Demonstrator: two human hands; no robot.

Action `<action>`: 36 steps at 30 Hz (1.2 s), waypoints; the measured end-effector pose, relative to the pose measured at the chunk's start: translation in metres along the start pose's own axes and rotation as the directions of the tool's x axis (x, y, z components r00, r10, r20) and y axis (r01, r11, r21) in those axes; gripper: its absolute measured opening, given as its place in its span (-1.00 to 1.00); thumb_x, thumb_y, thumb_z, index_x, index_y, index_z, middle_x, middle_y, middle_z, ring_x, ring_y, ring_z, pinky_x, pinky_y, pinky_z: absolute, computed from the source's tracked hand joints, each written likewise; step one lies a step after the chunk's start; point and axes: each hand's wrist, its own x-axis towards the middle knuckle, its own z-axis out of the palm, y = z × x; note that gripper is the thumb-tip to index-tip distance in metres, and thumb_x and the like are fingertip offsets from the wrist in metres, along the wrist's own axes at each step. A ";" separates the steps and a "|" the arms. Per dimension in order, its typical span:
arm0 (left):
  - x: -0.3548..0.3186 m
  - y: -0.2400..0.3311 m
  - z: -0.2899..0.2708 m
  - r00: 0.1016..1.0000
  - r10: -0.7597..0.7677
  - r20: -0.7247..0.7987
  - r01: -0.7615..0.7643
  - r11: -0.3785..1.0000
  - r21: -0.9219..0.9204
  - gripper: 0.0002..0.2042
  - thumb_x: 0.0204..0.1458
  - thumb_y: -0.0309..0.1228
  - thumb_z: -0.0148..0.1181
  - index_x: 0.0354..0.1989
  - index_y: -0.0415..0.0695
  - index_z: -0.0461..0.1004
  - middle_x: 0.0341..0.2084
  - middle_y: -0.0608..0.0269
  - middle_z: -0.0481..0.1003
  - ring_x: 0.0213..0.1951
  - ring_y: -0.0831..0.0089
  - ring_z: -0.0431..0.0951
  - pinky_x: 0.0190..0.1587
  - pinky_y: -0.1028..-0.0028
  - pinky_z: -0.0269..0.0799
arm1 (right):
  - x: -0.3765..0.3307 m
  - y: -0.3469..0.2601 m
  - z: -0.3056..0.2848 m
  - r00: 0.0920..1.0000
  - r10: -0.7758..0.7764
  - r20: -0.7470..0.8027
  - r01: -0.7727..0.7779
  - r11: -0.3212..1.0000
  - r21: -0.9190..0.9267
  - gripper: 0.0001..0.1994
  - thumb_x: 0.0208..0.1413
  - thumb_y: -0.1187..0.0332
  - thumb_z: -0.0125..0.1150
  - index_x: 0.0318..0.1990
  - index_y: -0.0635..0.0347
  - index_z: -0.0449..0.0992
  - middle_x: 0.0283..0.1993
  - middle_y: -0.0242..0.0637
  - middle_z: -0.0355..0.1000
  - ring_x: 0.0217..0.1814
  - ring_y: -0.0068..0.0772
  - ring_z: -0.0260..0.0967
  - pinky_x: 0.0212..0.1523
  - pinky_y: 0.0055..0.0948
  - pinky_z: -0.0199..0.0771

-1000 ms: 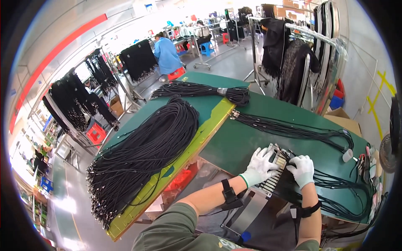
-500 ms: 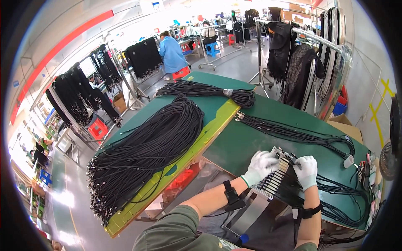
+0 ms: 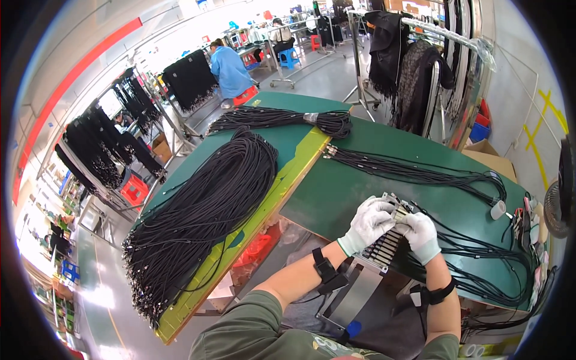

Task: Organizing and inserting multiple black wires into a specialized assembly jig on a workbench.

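Observation:
A metal fixture (image 3: 378, 254) with a row of pale, narrow slots sits at the near edge of the green table. My left hand (image 3: 367, 225), in a white glove, is over its left side with fingers closed in a pinch. From the right, my gloved right hand (image 3: 420, 235) meets it above the slots, fingers also pinched together. Whatever is between the fingertips is too small and covered to make out. Black cables (image 3: 489, 255) run from beside the fixture and my right hand toward the table's right side.
A large heap of black cables (image 3: 210, 198) lies on the yellow-edged table at left, with a tied bundle (image 3: 312, 120) behind it. Another bundle (image 3: 414, 168) lies beyond the fixture, near a white roll (image 3: 498, 209). A fan (image 3: 557, 207) stands far right. Racks and seated people are farther back.
My right hand has moved left and inward, from the fixture's right side to its slots, and now meets my left hand. The left fingers have drawn into a pinch. The whole view has shifted slightly.

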 end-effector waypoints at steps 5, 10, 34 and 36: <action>-0.009 0.001 0.001 0.981 -0.167 -0.101 0.168 0.986 0.004 -0.91 -0.02 -0.43 0.33 -0.38 -0.15 0.57 -0.18 0.12 0.56 -0.06 0.10 0.51 0.02 0.20 0.42 | -0.005 0.020 -0.012 0.993 0.111 0.029 -0.113 0.987 0.114 -0.86 -0.07 0.33 0.34 -0.34 0.13 0.64 -0.37 -0.15 0.54 -0.25 -0.03 0.44 -0.17 -0.16 0.43; -0.011 -0.007 0.011 0.977 -0.200 -0.072 0.203 0.979 0.024 -0.88 -0.02 -0.43 0.34 -0.33 -0.15 0.58 -0.21 0.10 0.57 -0.08 0.13 0.52 0.01 0.24 0.43 | -0.010 0.031 -0.008 0.998 -0.027 -0.064 0.031 0.998 0.062 -0.89 -0.10 0.35 0.33 -0.42 0.15 0.60 -0.43 -0.19 0.46 -0.28 -0.06 0.41 -0.20 -0.17 0.41; -0.025 -0.033 0.007 0.952 -0.307 0.017 0.291 0.919 0.266 -0.80 0.13 -0.36 0.16 -0.16 -0.15 0.62 -0.20 0.12 0.62 -0.16 0.14 0.57 0.00 0.27 0.40 | 0.004 0.037 0.009 0.996 -0.002 0.089 0.042 0.889 -0.456 -0.95 0.08 0.25 0.22 -0.36 -0.10 0.54 -0.45 -0.40 0.48 -0.23 -0.26 0.41 -0.18 -0.27 0.34; -0.024 -0.032 0.008 0.951 -0.310 0.001 0.299 0.918 0.262 -0.81 0.14 -0.36 0.16 -0.16 -0.14 0.62 -0.20 0.13 0.62 -0.15 0.14 0.57 0.00 0.27 0.40 | 0.006 0.037 0.009 0.994 0.007 0.107 0.044 0.883 -0.467 -0.96 0.10 0.25 0.21 -0.35 -0.12 0.54 -0.45 -0.39 0.49 -0.24 -0.27 0.41 -0.18 -0.28 0.34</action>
